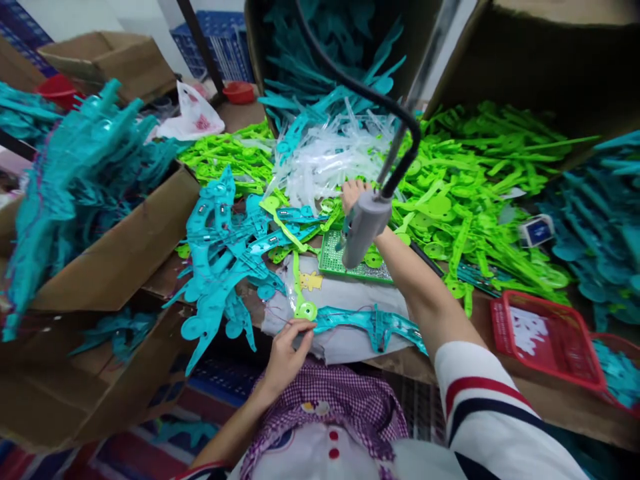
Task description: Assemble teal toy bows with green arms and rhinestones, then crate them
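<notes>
My left hand [290,350] is at the near edge of the cloth, thumb and forefinger closed at the left end of a long teal plastic part [350,319]. Just above those fingertips lies a bright green arm with a round end [306,311]. My right hand [353,193] reaches forward to where clear plastic strips [325,160] meet the green parts [440,207]. A hanging grey power screwdriver [367,227] covers much of that hand, so its grip is hidden. Below the screwdriver sits a green perforated tray [333,253] of small metal pieces.
Teal parts [220,247] with wires are heaped to the left, beside a full cardboard box [125,240]. A red basket [560,347] with white pieces stands at the right. The screwdriver's black cable [370,97] loops above the bench.
</notes>
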### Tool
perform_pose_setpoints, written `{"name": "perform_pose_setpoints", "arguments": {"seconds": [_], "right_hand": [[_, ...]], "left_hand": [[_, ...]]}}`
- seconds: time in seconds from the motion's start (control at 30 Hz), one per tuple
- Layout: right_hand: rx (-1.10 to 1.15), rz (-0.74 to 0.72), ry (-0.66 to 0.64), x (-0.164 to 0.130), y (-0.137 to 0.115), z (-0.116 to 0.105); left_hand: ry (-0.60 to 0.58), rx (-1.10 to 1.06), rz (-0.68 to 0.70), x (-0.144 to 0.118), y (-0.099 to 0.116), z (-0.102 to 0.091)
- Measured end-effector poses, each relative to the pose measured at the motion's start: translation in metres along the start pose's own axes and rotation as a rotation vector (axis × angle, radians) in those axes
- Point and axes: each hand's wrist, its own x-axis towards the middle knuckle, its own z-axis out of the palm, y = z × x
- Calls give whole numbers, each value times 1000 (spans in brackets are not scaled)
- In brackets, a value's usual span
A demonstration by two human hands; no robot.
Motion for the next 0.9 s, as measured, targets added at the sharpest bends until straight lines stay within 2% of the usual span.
{"name": "perform_pose_setpoints", "arguments": {"seconds": [0.1, 0.2, 0.27, 0.33, 0.4, 0.43, 0.5, 0.57, 0.63, 0.7, 0.77, 0.83, 0.9], "right_hand": [[23, 138, 44, -8, 2, -24], [204, 259, 204, -42, 2, -69], [352, 325, 370, -87, 0, -107], [476, 319, 559, -147, -5, -147], [415, 311, 767, -215, -16, -182], [299, 329, 866, -248, -23, -196], [-25, 372, 906, -306, -37, -217], [-305, 421, 775, -348, -44, -227], [-449, 477, 615, -376, -41, -225], [-485, 536, 553, -392, -28, -215], [-455, 587, 596, -400, -11, -199], [-364, 633, 665, -404, 3, -182], [-239, 661, 666, -406, 12, -169]], "left_hand": [[-53, 46, -36, 12, 1, -3], [-135, 105, -119, 32, 1, -17], [-183, 155, -136, 47, 5, -30], [-178, 217, -102, 62, 16, -37], [-126, 228, -13, 75, 37, -31], [-113, 198, 52, 80, 50, -22], [-189, 93, 217, 87, 76, 10], [-396, 33, 390, 87, 97, 56], [-596, 91, 522, 79, 109, 108], [-726, 213, 598, 67, 109, 156], [-806, 321, 614, 53, 102, 193], [-841, 399, 593, 42, 94, 218], [-847, 446, 574, 35, 89, 232]]}}
